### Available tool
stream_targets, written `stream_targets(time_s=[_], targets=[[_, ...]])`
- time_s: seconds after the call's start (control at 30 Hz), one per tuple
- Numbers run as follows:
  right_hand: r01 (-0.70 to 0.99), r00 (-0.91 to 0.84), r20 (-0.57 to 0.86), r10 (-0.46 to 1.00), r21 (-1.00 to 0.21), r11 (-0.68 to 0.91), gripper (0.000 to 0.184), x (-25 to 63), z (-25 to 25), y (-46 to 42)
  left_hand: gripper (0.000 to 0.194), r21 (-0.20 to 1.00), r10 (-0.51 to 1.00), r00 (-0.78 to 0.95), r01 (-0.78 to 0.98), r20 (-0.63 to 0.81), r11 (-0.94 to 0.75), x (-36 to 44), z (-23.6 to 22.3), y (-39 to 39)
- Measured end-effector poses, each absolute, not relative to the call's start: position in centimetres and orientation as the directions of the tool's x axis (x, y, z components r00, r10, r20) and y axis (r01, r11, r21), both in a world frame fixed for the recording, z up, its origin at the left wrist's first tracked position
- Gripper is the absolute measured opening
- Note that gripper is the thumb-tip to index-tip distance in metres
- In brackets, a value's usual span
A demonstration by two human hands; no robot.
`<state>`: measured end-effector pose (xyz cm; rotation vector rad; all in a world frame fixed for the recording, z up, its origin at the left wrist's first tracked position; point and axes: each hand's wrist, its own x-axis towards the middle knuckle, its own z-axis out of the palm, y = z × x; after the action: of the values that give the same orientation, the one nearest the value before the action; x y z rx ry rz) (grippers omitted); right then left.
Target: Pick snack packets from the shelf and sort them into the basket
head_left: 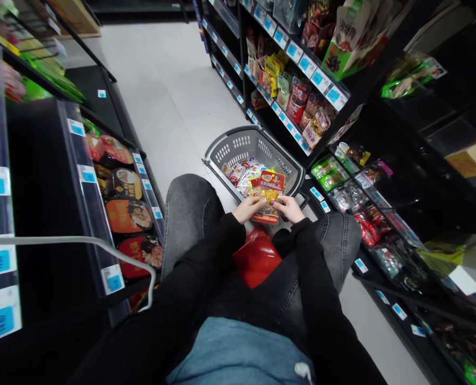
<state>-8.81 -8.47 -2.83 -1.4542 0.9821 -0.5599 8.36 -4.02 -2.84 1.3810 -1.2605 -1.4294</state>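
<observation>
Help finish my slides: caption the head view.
Left-hand grip and right-hand grip hold a colorful packet near a gray basket.

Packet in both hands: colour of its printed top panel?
The packet's top panel is mainly red; the head view shows it best.

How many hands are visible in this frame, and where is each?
2: the left hand is at the left side of a red-and-yellow packet, the right hand at its right side, by the grey basket.
</observation>
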Motion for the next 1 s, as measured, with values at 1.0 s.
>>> stream_targets(time_s=[1.0], targets=[[-0.140, 0.529, -0.276, -0.802, -0.961, 0.239, 0.046, -8.1, -3.4, -8.4, 0.040, 0.958, -0.943, 0.174, 0.095, -0.284, -0.271, 8.2, -2.6, -4.4]])
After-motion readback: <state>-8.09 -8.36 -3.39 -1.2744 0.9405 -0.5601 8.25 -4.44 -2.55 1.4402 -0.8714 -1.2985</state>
